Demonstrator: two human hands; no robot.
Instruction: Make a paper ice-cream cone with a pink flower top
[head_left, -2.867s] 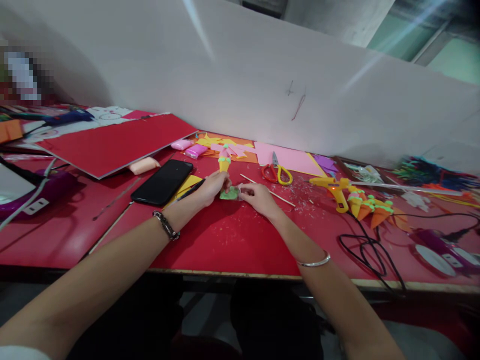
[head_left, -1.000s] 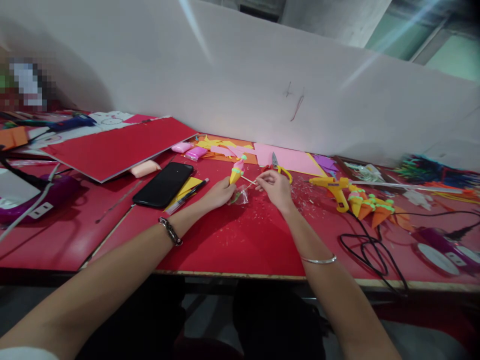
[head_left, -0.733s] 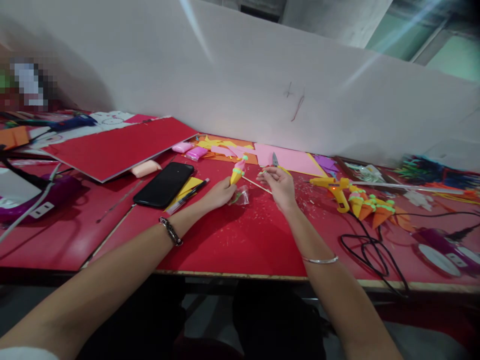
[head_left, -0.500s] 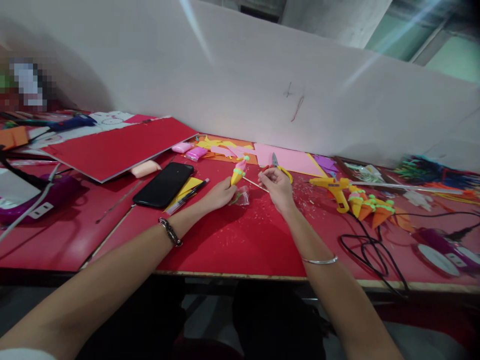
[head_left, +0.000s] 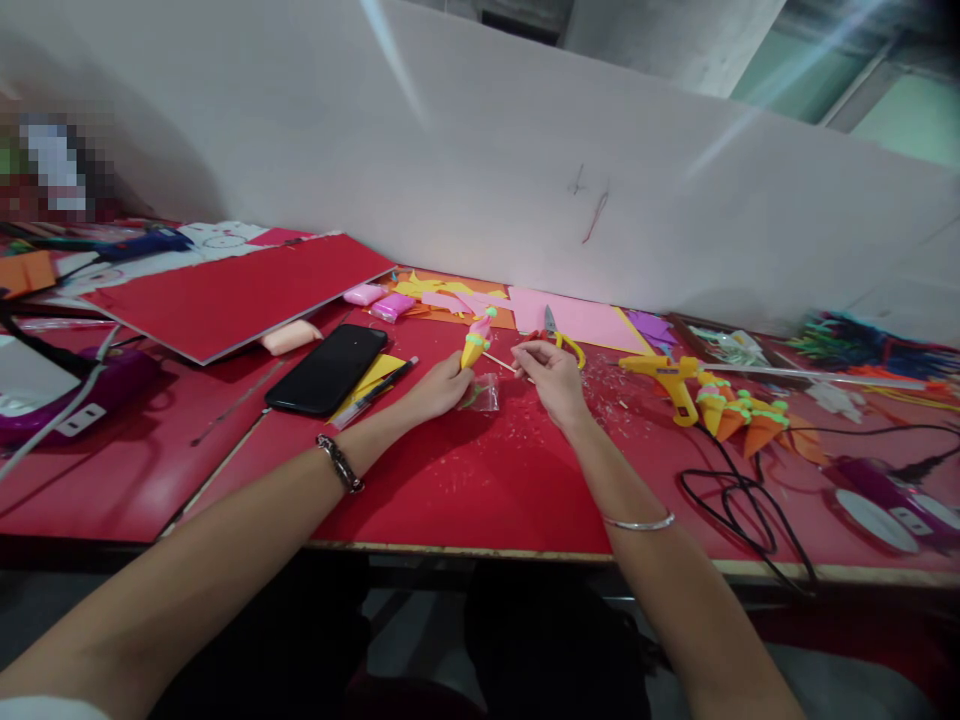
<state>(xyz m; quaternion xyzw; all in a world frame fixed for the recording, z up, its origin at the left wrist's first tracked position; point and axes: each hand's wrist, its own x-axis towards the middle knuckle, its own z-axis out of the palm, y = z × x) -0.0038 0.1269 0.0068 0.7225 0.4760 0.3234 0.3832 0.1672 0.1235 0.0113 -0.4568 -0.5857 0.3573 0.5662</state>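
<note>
My left hand (head_left: pixel 442 386) is closed around the lower part of a small yellow ice cream cone ornament (head_left: pixel 474 346). It has a pink top, a green ball at its tip and green beads round its middle. To the right, my right hand (head_left: pixel 553 378) has its fingers pinched together; what lies between the fingertips is too small to make out. A thin pale stick (head_left: pixel 499 362) runs from beside the cone to under my right fingers; whether they grip it cannot be told. Below the cone lies a small clear plastic bag (head_left: pixel 486 393) with green bits.
Scissors (head_left: pixel 566 340) lie behind my right hand. A yellow glue gun (head_left: pixel 667 380), finished cones (head_left: pixel 750 415) and a black cable (head_left: pixel 739 510) are on the right. A phone (head_left: pixel 328 370) and pen (head_left: pixel 379 390) lie left, near a red board (head_left: pixel 240 290). Scraps dot the red table (head_left: pixel 480 490).
My right fingers have shifted slightly left and down, toward the stick. The cone in my left hand has tilted and risen a little.
</note>
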